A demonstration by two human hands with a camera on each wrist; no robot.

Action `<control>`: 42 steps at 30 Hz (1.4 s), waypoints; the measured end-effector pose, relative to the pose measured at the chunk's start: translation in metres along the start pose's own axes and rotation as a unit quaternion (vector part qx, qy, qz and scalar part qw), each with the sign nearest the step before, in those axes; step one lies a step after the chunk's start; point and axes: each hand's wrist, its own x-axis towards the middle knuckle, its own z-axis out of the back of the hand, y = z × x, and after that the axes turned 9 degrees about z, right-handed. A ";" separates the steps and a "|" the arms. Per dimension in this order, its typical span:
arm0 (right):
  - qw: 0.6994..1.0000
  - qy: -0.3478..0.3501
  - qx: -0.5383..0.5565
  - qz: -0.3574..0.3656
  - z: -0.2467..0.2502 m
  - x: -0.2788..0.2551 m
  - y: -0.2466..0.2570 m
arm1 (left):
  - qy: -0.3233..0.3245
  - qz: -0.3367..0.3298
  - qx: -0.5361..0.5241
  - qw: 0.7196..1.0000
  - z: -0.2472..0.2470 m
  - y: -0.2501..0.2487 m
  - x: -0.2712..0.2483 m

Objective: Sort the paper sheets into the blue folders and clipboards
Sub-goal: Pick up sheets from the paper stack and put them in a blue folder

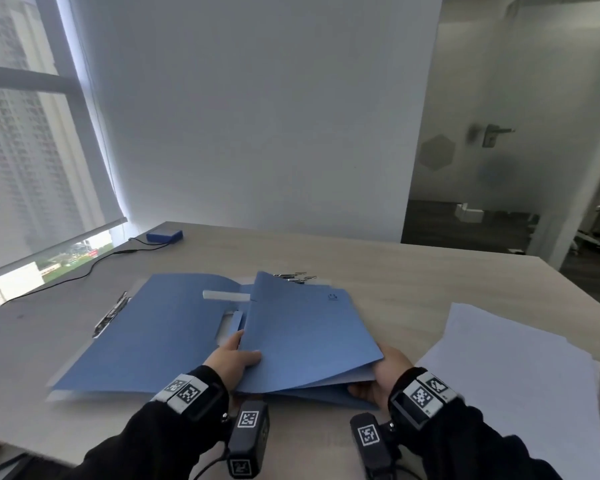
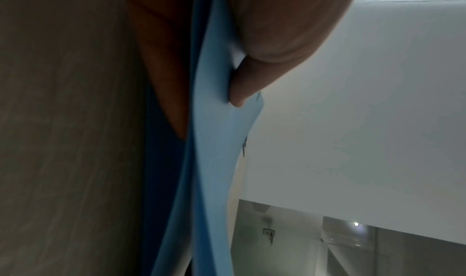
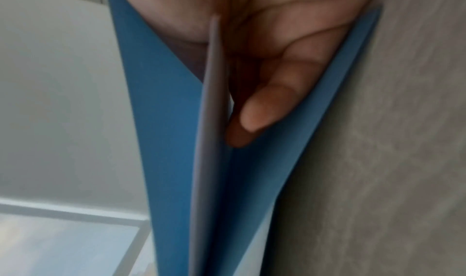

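Note:
A blue folder [image 1: 302, 327] lies at the middle of the table, its front cover [image 3: 156, 121] lifted a little. My left hand [image 1: 246, 346] pinches the cover's left edge, thumb [image 2: 252, 77] on top and fingers underneath. At the near right corner my right hand [image 1: 378, 372] grips the cover together with a white sheet [image 3: 214, 101], its fingers [image 3: 264, 109] inside above the back cover [image 3: 290, 160]. A second blue folder [image 1: 160, 327] lies spread open to the left. A stack of white paper [image 1: 520, 386] sits at the right.
A clipboard's metal clip [image 1: 113, 310] sticks out from under the open folder's left side, and more clips [image 1: 297, 277] show behind the folders. A small blue box [image 1: 164, 235] with a black cable sits at the back left of the wooden table [image 1: 413, 282].

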 end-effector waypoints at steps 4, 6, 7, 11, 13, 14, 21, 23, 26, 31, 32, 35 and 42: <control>0.999 -0.003 0.022 0.035 0.023 -0.004 0.010 | 0.022 -0.028 -0.067 0.997 0.000 0.005 -0.010; 0.997 -0.032 -0.014 0.072 0.035 -0.002 0.011 | 0.032 -0.049 -0.086 0.995 -0.001 0.005 -0.014; 0.994 -0.038 -0.047 0.090 0.041 -0.001 0.010 | 0.036 -0.060 -0.094 0.993 -0.002 0.005 -0.014; 0.996 0.059 -0.028 0.058 0.047 -0.012 0.008 | 0.069 -0.082 -0.143 0.984 -0.015 0.003 -0.021; 0.995 0.084 -0.020 0.057 0.046 -0.019 0.009 | 0.088 -0.089 -0.144 0.982 -0.024 0.002 -0.024; 0.994 0.080 -0.025 0.076 0.048 -0.020 0.009 | 0.089 -0.091 -0.128 0.984 -0.028 0.001 -0.025; 0.979 0.046 -0.081 0.182 0.071 -0.022 0.015 | -0.072 -0.124 0.233 0.962 -0.019 -0.021 -0.019; 0.974 0.050 -0.086 0.203 0.078 -0.024 0.017 | -0.168 -0.188 0.272 0.929 -0.008 -0.032 -0.012; 0.967 0.068 -0.090 0.230 0.083 -0.026 0.019 | -0.230 -0.182 0.350 0.890 0.005 -0.045 -0.003; 0.960 0.094 -0.094 0.247 0.082 -0.027 0.018 | -0.159 -0.145 0.350 0.912 0.004 -0.049 -0.006; 0.958 0.097 -0.102 0.251 0.083 -0.026 0.018 | -0.153 -0.147 0.346 0.914 0.003 -0.049 -0.009; 0.954 0.112 -0.104 0.259 0.082 -0.029 0.020 | -0.125 -0.118 0.305 0.937 0.000 -0.048 -0.015; 0.957 0.096 -0.076 0.262 0.072 -0.033 0.014 | -0.025 -0.024 -0.129 0.991 -0.031 -0.034 -0.021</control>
